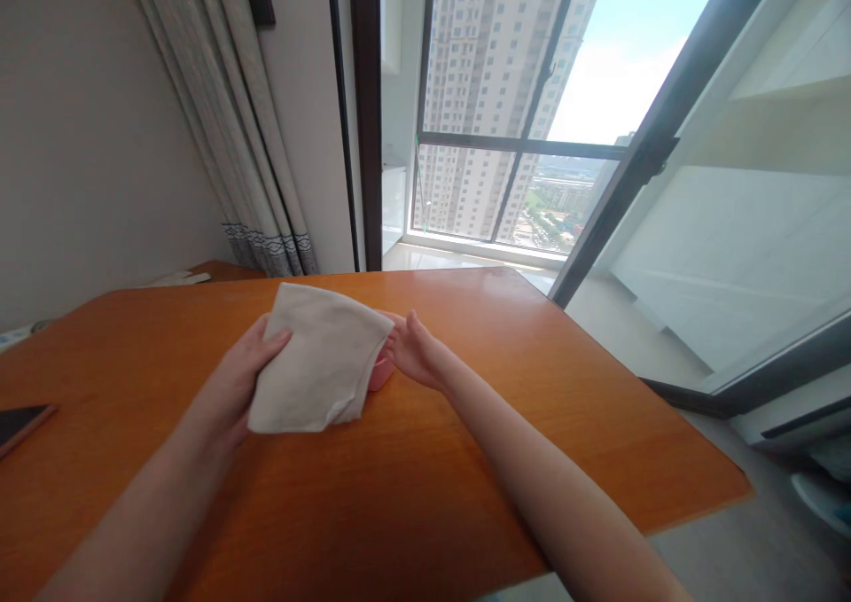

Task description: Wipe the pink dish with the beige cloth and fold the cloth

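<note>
A folded white cloth (pixel 319 363) is held up above the wooden table by my left hand (pixel 249 367). The thumb presses on its front face near the left edge, and the other fingers are behind it. At the cloth's right corner is my right hand (pixel 416 349), its thumb raised and apart from the fingers. Those fingertips are partly hidden by the cloth, and I cannot tell whether they touch it. A pink object (pixel 381 374) shows below the right fingers, mostly covered by the cloth, so its kind is unclear.
The orange-brown wooden table (pixel 505 363) has an angled right edge. A dark flat device, perhaps a phone or tablet (pixel 23 425), lies at the left. Beyond stand a grey curtain (pixel 245 141), a dark door frame (pixel 365 123) and a large window (pixel 511 123).
</note>
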Motion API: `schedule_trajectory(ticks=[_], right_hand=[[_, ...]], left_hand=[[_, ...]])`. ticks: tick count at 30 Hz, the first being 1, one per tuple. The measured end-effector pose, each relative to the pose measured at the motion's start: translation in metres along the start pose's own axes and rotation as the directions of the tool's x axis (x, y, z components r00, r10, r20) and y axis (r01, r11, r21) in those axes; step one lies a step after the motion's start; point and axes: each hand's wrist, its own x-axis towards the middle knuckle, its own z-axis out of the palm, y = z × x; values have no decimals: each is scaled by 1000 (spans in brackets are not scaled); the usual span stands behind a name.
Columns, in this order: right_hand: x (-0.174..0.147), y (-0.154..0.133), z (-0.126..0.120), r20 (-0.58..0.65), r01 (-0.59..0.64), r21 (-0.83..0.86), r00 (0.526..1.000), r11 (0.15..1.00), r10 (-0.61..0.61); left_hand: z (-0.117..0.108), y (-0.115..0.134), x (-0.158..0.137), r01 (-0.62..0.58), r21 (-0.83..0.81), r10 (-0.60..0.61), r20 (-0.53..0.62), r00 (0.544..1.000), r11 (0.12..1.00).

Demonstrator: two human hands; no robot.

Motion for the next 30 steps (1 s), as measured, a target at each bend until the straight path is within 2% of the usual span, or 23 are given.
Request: schedule_trajectory(ticks=[2, 3, 5, 6, 7, 8, 9, 10, 11, 12, 13, 14, 16, 17, 19, 22, 25, 28, 30], right_hand=[[-3, -1, 8, 88, -122, 102, 990, 987, 113], [-3, 0, 10, 78, -158, 104, 986, 982, 150], [-3, 2, 13, -63, -140, 46, 988, 989, 143], [-2, 3, 13, -177, -91, -11, 980, 996, 88], [-2, 3, 14, -301, -28, -87, 954, 996, 1], [-1, 2, 14, -414, 38, -187, 903, 982, -113], [-2, 0, 14, -495, 95, -312, 833, 945, -247], [-3, -2, 14, -521, 130, -453, 764, 882, -381], [-4, -4, 14, -486, 146, -598, 716, 788, -501], [-6, -5, 13, -394, 146, -733, 705, 664, -590], [-7, -4, 13, -259, 146, -843, 734, 518, -628], [-9, -2, 14, -101, 158, -917, 795, 365, -599], [-11, 7, 15, 151, 210, -970, 919, 127, -364], [-11, 14, 16, 207, 225, -973, 950, 56, -233], [-11, 26, 19, 202, 202, -979, 975, -11, -88], [-10, 38, 23, 121, 116, -992, 988, -55, -95], [-10, 41, 22, 102, 94, -989, 993, -113, -66], [-8, 42, 14, 129, 120, -979, 991, -167, -39], [-7, 44, 11, 192, 173, -962, 979, -210, -72]], left_hand=[[23, -16, 9, -2, -24, 2, 28, 1000, 1000], [31, -27, 12, -37, -7, 37, 9, 999, 999], [41, -53, 14, -174, 77, 177, -40, 983, 982], [42, -65, 13, -228, 124, 235, -43, 971, 966], [42, -77, 13, -273, 180, 282, -26, 959, 945], [41, -86, 12, -308, 246, 314, 15, 949, 919], [39, -94, 11, -329, 317, 322, 77, 944, 890], [37, -100, 11, -343, 374, 310, 146, 939, 862], [36, -105, 12, -347, 416, 285, 205, 936, 841], [36, -107, 13, -343, 438, 256, 247, 935, 831], [36, -109, 14, -339, 441, 233, 276, 932, 831], [36, -110, 16, -331, 428, 220, 288, 932, 841], [38, -110, 17, -305, 384, 196, 297, 935, 872], [39, -110, 17, -289, 357, 184, 301, 936, 888], [41, -110, 17, -253, 294, 159, 308, 938, 922], [41, -109, 15, -224, 213, 149, 321, 935, 951], [41, -107, 13, -203, 191, 136, 313, 940, 960], [42, -103, 13, -132, 198, 83, 238, 968, 971], [45, -101, 12, -45, 112, 27, 155, 988, 993]])
